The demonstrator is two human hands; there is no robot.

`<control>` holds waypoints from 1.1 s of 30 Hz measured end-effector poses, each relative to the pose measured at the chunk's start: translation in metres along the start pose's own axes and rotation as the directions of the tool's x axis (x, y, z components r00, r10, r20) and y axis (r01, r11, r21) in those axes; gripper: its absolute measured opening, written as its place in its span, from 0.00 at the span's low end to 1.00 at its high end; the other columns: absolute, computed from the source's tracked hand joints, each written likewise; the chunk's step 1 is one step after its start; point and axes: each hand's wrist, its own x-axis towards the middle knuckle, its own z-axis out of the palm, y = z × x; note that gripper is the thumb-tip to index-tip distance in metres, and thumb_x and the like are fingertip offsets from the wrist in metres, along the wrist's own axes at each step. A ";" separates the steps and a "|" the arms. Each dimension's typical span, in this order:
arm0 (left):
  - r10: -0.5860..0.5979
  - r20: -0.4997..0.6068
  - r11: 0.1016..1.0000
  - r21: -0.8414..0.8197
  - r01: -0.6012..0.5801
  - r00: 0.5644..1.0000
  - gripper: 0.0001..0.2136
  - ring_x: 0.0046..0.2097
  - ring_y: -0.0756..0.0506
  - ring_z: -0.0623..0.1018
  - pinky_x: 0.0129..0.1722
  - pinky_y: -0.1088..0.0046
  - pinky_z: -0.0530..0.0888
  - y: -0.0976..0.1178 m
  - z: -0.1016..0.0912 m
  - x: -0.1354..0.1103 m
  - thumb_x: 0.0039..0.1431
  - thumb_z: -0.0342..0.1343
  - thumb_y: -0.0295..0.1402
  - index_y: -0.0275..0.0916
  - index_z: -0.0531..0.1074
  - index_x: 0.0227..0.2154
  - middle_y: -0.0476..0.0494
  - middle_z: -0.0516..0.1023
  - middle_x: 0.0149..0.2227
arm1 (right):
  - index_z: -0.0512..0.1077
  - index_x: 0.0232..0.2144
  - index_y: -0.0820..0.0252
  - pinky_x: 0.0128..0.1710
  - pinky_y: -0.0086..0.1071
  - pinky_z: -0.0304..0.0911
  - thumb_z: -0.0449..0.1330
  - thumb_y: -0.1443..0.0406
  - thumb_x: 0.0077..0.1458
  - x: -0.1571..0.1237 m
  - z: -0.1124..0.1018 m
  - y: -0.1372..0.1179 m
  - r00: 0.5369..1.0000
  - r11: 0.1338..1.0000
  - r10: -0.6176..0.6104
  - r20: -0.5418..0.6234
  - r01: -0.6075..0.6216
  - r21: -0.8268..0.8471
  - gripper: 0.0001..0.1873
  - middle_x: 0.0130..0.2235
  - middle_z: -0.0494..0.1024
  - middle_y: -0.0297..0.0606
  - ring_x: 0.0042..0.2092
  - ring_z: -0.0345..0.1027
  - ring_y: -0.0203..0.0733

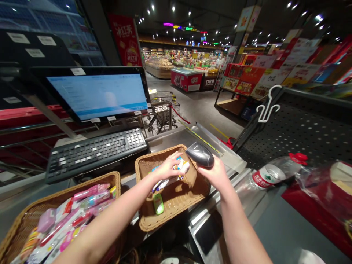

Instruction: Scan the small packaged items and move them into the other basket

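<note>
- The left hand (168, 168) reaches into the centre wicker basket (178, 198), fingers part-spread over the wrapped packets (164, 184); whether they grip one I cannot tell.
- The fingers of the right hand (216, 172) are closed around a dark barcode scanner (200, 154), at the basket's one o'clock.
- Within that basket, the packets lie near twelve o'clock and a small green-edged item (158, 204) at seven.
- At eight o'clock from it, a second wicker basket (118, 181) is well filled with pink and mixed packaged goods (82, 216).
- On the worktop (165, 139), the keyboard (99, 152) sits at ten o'clock, the monitor (101, 93) beyond at eleven, a clear plastic bottle (271, 174) at three.
- Handling seems partway: the packets and green-edged item remain in the centre basket; which goods are already scanned is not shown, the screen text being too small.
</note>
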 end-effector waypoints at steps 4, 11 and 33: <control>-0.065 -0.161 0.963 -0.269 0.019 0.985 0.20 0.70 0.35 0.47 0.67 0.53 0.51 -0.001 -0.028 -0.025 0.54 0.58 0.50 0.40 0.78 0.41 0.42 0.46 0.70 | 0.75 0.36 0.59 0.42 0.40 0.68 0.64 0.65 0.43 0.001 0.005 -0.010 0.999 1.000 -0.026 -0.041 0.026 -0.004 0.13 0.38 0.80 0.41 0.40 0.73 0.48; -0.089 -0.393 0.976 -0.219 0.001 0.915 0.22 0.70 0.35 0.41 0.67 0.52 0.45 -0.008 -0.066 -0.071 0.54 0.57 0.51 0.41 0.77 0.45 0.47 0.48 0.70 | 0.74 0.35 0.58 0.46 0.43 0.66 0.63 0.63 0.46 -0.003 0.022 -0.035 0.984 0.977 -0.179 0.026 0.180 -0.115 0.11 0.38 0.78 0.41 0.41 0.72 0.48; -0.196 -0.607 0.979 -0.077 0.188 0.770 0.26 0.70 0.32 0.39 0.65 0.47 0.47 -0.013 -0.137 -0.231 0.57 0.50 0.56 0.38 0.77 0.43 0.38 0.45 0.70 | 0.72 0.39 0.59 0.49 0.40 0.61 0.58 0.70 0.42 -0.022 0.094 -0.152 0.845 0.880 -0.466 0.264 0.473 0.040 0.18 0.44 0.77 0.41 0.46 0.69 0.49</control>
